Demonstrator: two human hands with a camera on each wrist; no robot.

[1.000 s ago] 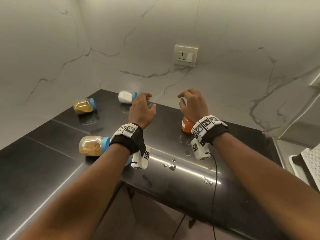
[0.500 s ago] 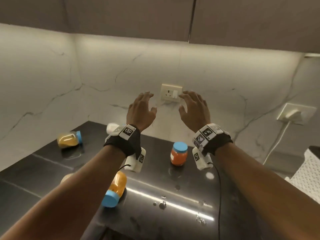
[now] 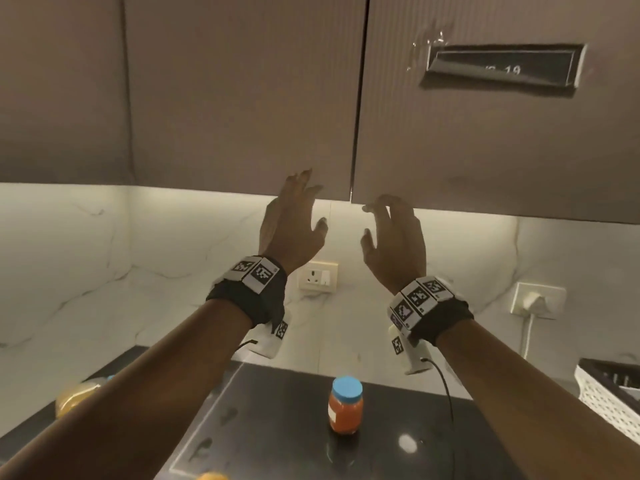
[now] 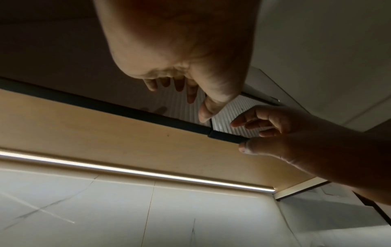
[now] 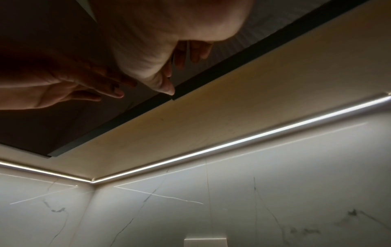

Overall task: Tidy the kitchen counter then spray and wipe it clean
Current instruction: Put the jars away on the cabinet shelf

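Observation:
Both hands are raised to the bottom edge of the brown wall cabinets. My left hand has spread fingers reaching the lower edge of the left cabinet door. My right hand is just below the right cabinet door, fingers loosely bent, holding nothing. In the wrist views the fingertips of both hands hover at the doors' dark lower edge. Down on the black counter an orange jar with a blue lid stands upright. A yellow jar lies at the left, partly hidden by my left forearm.
A white socket is on the marble backsplash, and a second socket with a plug and cable is further right. A white perforated basket sits at the counter's right end. A light strip runs under the cabinets.
Both hands rose from the jars on the counter up to the bottom edge of the wall cabinets. The orange jar was left standing upright. The head view tilted upward.

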